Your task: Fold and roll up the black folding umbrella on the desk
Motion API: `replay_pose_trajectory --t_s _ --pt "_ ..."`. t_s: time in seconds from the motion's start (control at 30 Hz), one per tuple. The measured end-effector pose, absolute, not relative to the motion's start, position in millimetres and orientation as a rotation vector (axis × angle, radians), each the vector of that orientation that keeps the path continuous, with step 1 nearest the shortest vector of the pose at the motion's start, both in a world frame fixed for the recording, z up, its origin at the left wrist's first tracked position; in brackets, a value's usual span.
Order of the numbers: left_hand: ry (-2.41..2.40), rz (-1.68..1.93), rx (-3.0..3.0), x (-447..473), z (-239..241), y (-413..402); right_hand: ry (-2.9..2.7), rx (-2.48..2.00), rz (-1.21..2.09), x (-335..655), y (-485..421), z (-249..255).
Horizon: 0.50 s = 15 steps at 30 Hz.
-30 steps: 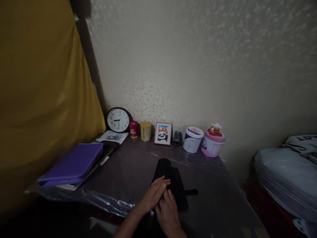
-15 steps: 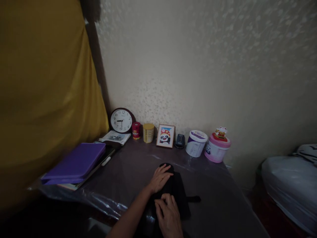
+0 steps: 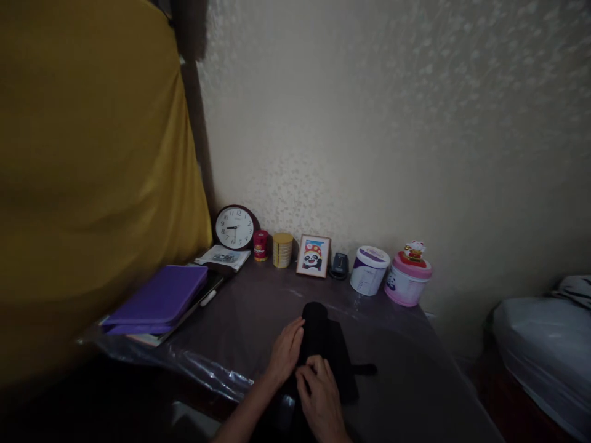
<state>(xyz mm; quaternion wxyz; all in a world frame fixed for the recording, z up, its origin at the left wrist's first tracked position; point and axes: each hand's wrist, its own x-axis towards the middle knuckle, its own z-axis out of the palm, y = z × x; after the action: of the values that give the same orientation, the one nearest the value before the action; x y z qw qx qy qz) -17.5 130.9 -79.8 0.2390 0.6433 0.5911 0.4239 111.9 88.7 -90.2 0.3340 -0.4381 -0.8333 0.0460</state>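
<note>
A black cloth item (image 3: 339, 357) lies on the table in front of me, with a rounded end pointing away and a thin dark strap (image 3: 364, 369) sticking out to the right. Its exact kind is hard to make out in the dim light. Along its left edge rests my left hand (image 3: 284, 354), fingers stretched out and lying flat. My right hand (image 3: 321, 394) is over the near part of the cloth, fingers bent and thumb and forefinger pinched at it. The near end of the cloth is hidden by my hands and the dark.
A purple folder (image 3: 157, 298) tops a stack at the left, beside a white marker-like object (image 3: 208, 298). Along the wall stand a clock (image 3: 234, 227), red can (image 3: 260, 247), yellow-lidded can (image 3: 282, 251), framed panda picture (image 3: 314, 256), white tub (image 3: 369, 272) and pink tub (image 3: 407, 283).
My left hand has slid from atop the rounded end down to the left edge, uncovering that end. My right hand stays pinched at the cloth. The view has shifted slightly left.
</note>
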Motion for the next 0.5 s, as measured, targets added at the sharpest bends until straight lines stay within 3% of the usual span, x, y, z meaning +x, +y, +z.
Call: replay_pose_trajectory --t_s 0.2,0.4,0.5 --pt "1.494 1.155 1.748 -2 -84 69 -2.173 -1.072 0.134 113 89 -91" --pt "1.528 1.101 1.767 -2 -94 63 -2.035 -1.006 0.629 131 95 -65" --pt "1.62 1.007 1.96 -2 -96 59 -1.74 -1.134 0.566 162 113 -71"
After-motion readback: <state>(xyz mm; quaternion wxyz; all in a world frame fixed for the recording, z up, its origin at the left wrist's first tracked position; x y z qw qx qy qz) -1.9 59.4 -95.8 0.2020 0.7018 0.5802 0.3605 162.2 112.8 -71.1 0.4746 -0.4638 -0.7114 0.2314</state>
